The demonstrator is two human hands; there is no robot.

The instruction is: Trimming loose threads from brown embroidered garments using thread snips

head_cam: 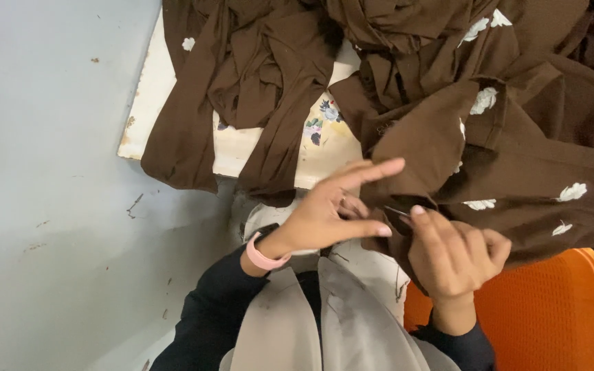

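Head view. The right hand (456,255), lower centre-right, pinches a thin needle-like sliver (399,211) between thumb and fingers at the edge of the brown fabric (517,172), which fills the upper right. The left hand (335,209) is spread open, fingers extended, gripping nothing, just beside the sliver. Likely risks: the open fingers are pricked, or the heaped cloth slides off the white board (147,89).

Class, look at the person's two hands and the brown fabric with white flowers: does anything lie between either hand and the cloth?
Nothing visible does. The right hand pinches the edge of the brown flowered fabric directly, apparently with a thin needle; the left hand touches the same edge.
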